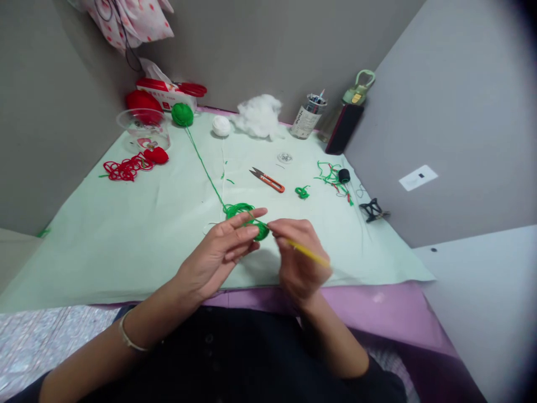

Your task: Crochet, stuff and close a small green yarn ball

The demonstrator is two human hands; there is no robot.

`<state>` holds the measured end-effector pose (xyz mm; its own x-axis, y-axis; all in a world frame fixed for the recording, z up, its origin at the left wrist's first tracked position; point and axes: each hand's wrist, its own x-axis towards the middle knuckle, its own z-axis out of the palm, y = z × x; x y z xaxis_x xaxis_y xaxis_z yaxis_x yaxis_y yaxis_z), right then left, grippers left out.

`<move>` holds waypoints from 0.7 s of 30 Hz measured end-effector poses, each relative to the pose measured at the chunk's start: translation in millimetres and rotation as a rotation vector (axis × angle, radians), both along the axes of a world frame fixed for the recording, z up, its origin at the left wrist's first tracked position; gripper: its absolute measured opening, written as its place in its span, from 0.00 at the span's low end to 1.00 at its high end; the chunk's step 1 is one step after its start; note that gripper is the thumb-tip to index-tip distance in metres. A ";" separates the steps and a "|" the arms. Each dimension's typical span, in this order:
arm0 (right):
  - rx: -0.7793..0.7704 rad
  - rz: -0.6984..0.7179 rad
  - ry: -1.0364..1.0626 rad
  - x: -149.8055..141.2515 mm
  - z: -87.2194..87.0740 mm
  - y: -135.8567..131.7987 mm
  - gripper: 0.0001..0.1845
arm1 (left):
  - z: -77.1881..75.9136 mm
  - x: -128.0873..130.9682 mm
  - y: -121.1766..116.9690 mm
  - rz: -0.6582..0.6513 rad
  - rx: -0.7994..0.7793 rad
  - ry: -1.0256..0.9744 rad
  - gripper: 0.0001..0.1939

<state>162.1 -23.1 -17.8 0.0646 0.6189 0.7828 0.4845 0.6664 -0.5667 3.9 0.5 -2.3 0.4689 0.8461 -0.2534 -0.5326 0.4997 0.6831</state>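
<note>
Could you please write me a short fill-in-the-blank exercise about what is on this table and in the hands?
1. The right hand holds a ____ crochet hook.
2. The yarn strand runs from the hands to a ____ ball near the wall.
3. The snips have ____ handles.
4. The left hand wears a bracelet on its ____.

Missing words: yellow; green; orange; wrist

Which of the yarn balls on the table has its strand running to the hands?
The green yarn ball at the back left; its strand crosses the mat to the left hand. The white ball beside it lies unconnected.
</note>
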 end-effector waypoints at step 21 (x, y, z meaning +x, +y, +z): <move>-0.183 0.122 0.353 4.1 6.0 5.0 0.11 | 2.0 -1.6 4.6 0.027 0.008 -0.037 0.14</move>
